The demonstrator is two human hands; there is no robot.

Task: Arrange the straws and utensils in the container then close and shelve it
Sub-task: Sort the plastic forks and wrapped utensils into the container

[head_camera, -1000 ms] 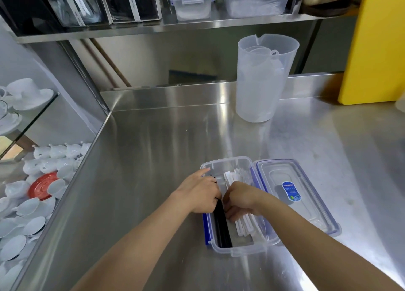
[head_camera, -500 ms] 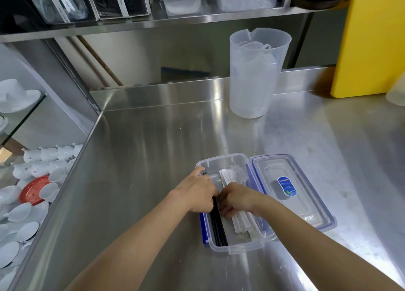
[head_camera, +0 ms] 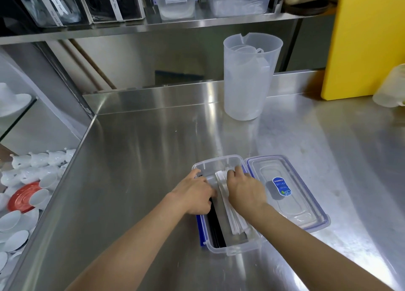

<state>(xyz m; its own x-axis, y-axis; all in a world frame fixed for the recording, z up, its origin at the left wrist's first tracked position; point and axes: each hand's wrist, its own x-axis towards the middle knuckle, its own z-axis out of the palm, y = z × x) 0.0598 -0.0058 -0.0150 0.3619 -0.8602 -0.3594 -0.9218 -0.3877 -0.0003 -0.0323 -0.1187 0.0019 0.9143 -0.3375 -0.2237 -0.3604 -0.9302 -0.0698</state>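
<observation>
Right hand (head_camera: pixel 245 189) slid forward, seemingly along white straws (head_camera: pixel 228 205).

Two bare forearms enter from the lower edge of the frame, the left hand (head_camera: pixel 194 195) and right hand (head_camera: pixel 245 191) both uncovered, with no sleeves, gloves, rings, watch or bracelets visible anywhere up to the elbows.

black straws (head_camera: pixel 215 227) | white wrapped straws (head_camera: pixel 234 220) | yellow board (head_camera: pixel 368 40) | red saucer (head_camera: pixel 22 197)
</observation>
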